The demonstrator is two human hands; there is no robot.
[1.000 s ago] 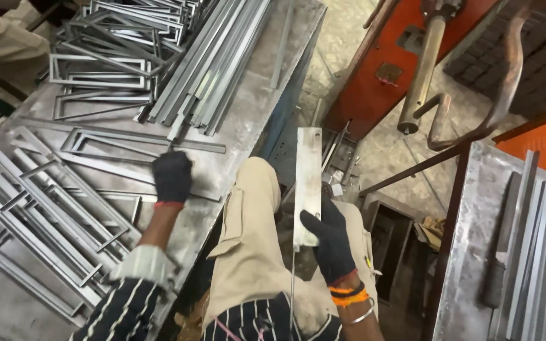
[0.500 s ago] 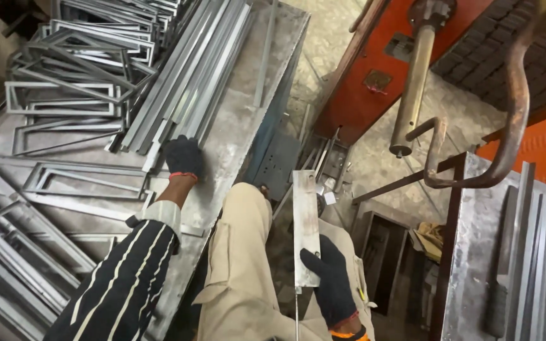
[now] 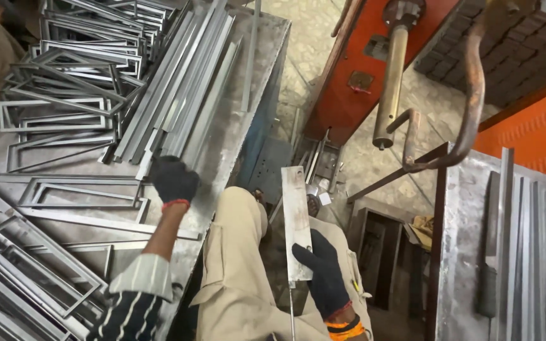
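Two hands: both in black gloves
Left hand (image 3: 173, 179): curled shut at the ends of long grey metal strips (image 3: 178, 95) piled on the grey steel bench (image 3: 235, 126)
Right hand (image 3: 321, 271): clamped on the lower end of a flat grey metal plate (image 3: 296, 221), upright over the lap
Nearby: welded rectangular metal frames (image 3: 64, 113) just beside the strips

The gloved right hand (image 3: 322, 271) covers the flat metal strip's (image 3: 296, 221) near end; the near-left welded frames (image 3: 7, 278) are cut off by the edge.
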